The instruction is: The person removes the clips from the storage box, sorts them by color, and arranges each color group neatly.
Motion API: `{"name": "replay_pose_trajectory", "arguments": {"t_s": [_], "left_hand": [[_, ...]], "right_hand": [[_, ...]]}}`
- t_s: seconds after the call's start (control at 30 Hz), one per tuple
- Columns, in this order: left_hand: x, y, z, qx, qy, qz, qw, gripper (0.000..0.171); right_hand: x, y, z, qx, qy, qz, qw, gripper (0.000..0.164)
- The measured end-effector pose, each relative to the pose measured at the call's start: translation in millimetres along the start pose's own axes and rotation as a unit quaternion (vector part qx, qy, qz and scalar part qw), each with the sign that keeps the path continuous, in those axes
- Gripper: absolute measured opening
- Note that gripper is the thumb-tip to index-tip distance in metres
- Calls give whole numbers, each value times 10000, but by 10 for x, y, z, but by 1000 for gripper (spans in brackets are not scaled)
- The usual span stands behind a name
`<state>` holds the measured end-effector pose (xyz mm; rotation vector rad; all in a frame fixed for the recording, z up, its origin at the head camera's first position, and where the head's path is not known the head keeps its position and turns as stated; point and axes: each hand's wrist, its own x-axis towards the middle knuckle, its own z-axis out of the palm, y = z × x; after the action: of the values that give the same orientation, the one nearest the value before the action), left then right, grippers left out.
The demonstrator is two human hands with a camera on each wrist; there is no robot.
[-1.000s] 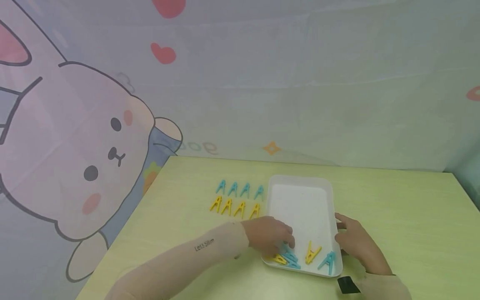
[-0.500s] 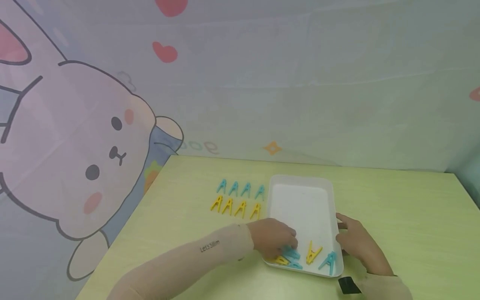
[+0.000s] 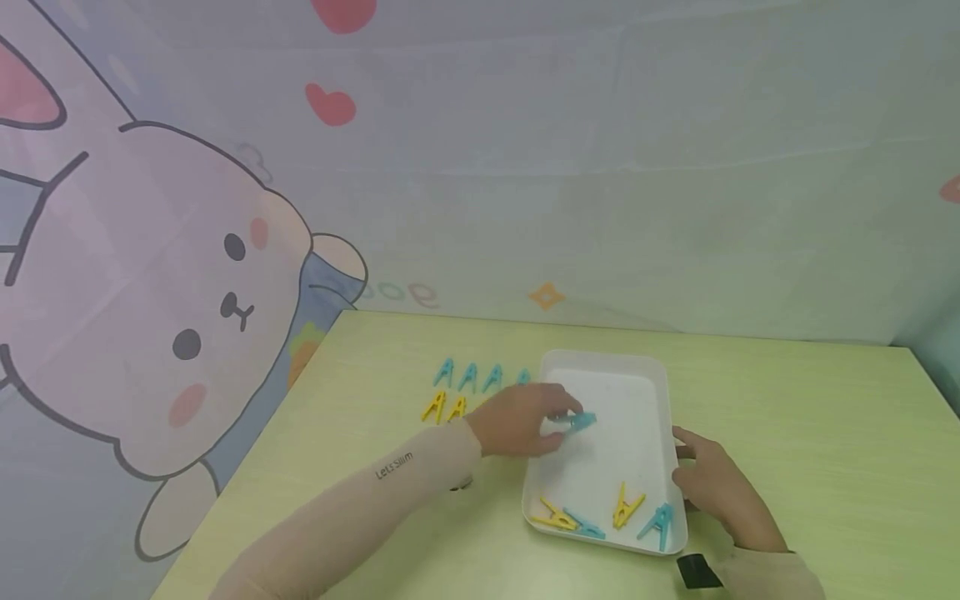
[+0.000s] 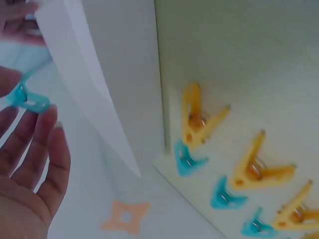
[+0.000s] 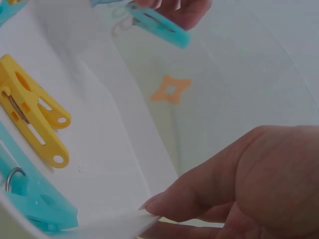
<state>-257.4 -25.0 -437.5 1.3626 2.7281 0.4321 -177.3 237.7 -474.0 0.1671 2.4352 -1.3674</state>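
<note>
My left hand (image 3: 521, 419) pinches a blue clothespin (image 3: 581, 422) between thumb and fingers, raised over the white tray (image 3: 531, 475). The left wrist view shows this clothespin (image 4: 31, 99) at the fingertips. On the tray's right side, my right hand (image 3: 716, 487) grips the wall, thumb on the rim (image 5: 154, 206) and fingers beneath it. At the tray's near end lie a yellow clothespin (image 3: 553, 517) and a blue one (image 3: 583, 523) touching each other, another yellow clothespin (image 3: 627, 507), and another blue clothespin (image 3: 657, 523) by the right corner.
Left of the tray, a row of blue clothespins (image 3: 468, 377) stands behind a row of yellow clothespins (image 3: 434, 406) on the green table (image 3: 795, 417). My left hand and forearm hide part of the yellow row. A printed cloth (image 3: 675, 167) hangs behind the table.
My left hand has lifted a blue clothespin from the pile at the tray's near left corner and moved it away from me, toward the tray's middle. The right hand stays on the tray.
</note>
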Motion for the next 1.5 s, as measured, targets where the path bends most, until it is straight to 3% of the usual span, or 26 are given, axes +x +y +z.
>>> {"name": "replay_pose_trajectory", "arguments": {"t_s": [0.13, 0.27, 0.43, 0.6, 0.73, 1.03, 1.2, 1.5], "left_hand": [[-49, -257, -117, -318, 1025, -381, 9935, 34], [-110, -529, -189, -653, 1856, -781, 9773, 34], [-215, -842, -217, -1037, 2477, -1623, 9495, 35], [-345, -1128, -203, -1213, 2781, -2561, 9178, 35], [-461, -1338, -166, -1044, 2805, -3194, 8991, 35], [-717, -1561, -96, -520, 2118, -4188, 8815, 38], [-786, -1614, -36, -511, 1760, -4465, 8758, 37], [-798, -1637, 41, -460, 1553, -4686, 8684, 35]], "right_hand": [[3, 0, -1, -24, -13, -6, 10000, 63], [8, 10, 1, -55, 1, -20, 10000, 63], [8, 18, 6, 23, 7, -27, 10000, 64], [19, 26, 10, 21, 26, -75, 10000, 63], [25, 24, 12, -12, 17, -68, 10000, 63], [-18, -34, 19, -85, 40, -94, 9999, 62], [-24, -40, 22, -86, 55, -106, 9999, 62], [-24, -17, 19, -37, 30, -105, 9999, 63]]}}
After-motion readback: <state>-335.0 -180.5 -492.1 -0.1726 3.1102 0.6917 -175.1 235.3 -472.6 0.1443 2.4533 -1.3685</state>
